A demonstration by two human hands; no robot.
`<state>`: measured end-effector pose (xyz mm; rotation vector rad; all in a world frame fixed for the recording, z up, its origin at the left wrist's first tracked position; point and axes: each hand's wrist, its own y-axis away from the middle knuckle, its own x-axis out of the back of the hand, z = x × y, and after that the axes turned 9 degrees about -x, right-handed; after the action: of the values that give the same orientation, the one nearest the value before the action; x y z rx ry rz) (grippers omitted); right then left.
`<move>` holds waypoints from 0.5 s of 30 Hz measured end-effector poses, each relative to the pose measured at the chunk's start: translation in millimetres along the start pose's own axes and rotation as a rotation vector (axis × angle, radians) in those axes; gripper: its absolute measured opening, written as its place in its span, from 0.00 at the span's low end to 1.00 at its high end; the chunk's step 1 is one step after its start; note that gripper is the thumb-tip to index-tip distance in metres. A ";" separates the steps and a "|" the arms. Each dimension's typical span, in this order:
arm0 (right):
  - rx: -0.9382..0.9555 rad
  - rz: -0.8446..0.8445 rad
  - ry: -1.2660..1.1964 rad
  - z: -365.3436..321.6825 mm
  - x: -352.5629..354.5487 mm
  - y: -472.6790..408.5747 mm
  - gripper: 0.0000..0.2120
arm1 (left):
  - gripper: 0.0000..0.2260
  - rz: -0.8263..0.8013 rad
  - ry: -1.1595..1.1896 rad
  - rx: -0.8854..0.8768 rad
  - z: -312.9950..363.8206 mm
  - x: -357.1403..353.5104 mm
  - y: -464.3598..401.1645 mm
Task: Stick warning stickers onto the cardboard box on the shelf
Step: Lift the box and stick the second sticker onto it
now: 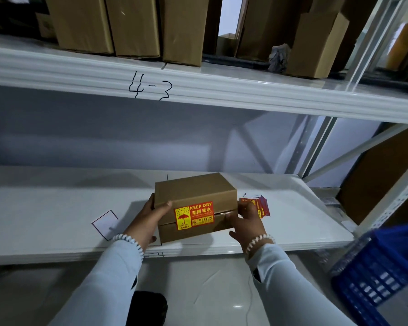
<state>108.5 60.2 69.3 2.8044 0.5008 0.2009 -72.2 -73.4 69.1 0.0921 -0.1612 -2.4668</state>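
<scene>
A small brown cardboard box [196, 191] stands near the front edge of the white shelf [57, 208]. A red and yellow "KEEP DRY" sticker [194, 217] is stuck on its front face, across the flap seam. My left hand [151, 216] grips the box's left side, thumb on the front face. My right hand [245, 220] holds the right side, with its thumb pressing the front by the sticker's edge. A fanned stack of spare red stickers [260, 205] lies on the shelf just right of the box, partly hidden by my right hand.
A white backing sheet [105, 223] lies on the shelf left of my left arm. The upper shelf, marked "4-3" [150, 87], carries several tall cardboard boxes [132, 24]. A blue plastic crate [382, 274] stands at the lower right, by the grey shelf upright [391, 203].
</scene>
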 end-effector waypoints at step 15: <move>-0.102 0.146 0.283 48.9 -8.2 -33.8 0.13 | 0.27 -0.065 -0.161 0.046 -49.4 -16.1 -43.7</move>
<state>99.1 75.3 12.0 2.7251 0.3342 0.6415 -81.2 -34.0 14.5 -0.0838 -0.2885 -2.5349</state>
